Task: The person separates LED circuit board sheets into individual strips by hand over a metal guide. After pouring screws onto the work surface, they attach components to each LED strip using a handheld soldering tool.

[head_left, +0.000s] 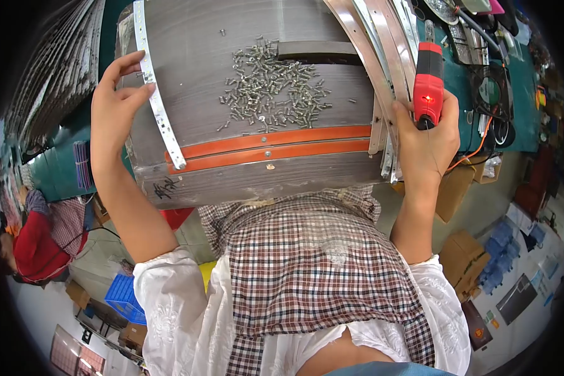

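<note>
Left hand (116, 97) holding pale strip (160, 113) by thumb and fingertips at left of board (191, 81), strip's top cut off, right hand (427, 141) wrapped round red-black power screwdriver (428, 78), tip hard to make out, screws (269, 88) piled mid-board, stacked strips (365, 44) partly hidden.

I see a red-and-black power tool (428, 81) upper right, a whitish strip (160, 113) upper left, silvery screws (272, 94) and orange strips (319, 135) upper centre, and a brown-and-white checked apron (313, 269) lower centre.

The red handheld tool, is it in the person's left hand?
No, the right hand holds the red handheld tool; the left hand touches a pale strip.
</note>
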`<action>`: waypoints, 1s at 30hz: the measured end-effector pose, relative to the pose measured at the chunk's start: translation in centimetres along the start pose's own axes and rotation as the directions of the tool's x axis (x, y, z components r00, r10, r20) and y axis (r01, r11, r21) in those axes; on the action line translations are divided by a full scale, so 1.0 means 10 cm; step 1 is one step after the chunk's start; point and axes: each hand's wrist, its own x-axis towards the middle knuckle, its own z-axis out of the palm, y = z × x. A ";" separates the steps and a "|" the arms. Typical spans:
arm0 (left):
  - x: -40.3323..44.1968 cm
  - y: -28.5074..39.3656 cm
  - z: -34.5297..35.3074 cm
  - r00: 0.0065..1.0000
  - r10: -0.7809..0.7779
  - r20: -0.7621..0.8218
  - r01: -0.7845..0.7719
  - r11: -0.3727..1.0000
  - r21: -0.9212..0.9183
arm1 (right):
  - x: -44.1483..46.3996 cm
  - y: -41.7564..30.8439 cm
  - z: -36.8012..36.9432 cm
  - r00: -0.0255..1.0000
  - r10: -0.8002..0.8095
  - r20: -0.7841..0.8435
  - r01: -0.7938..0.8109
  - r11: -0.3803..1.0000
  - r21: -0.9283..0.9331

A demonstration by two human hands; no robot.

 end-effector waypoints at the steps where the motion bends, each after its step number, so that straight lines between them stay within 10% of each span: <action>1: 0.02 -0.05 -0.02 1.000 0.000 -0.010 0.000 1.000 0.009 | 0.00 0.02 0.01 1.000 -0.023 -0.016 0.023 1.000 -0.006; 13: 0.03 -0.12 0.01 0.963 0.165 -0.214 -0.035 0.862 0.506 | 0.02 0.06 0.01 0.998 -0.036 -0.048 0.035 0.999 -0.019; 30: 0.58 0.25 0.85 0.885 0.459 0.086 -0.429 0.729 0.534 | 0.10 0.04 -0.02 0.997 -0.058 -0.054 0.051 0.992 -0.119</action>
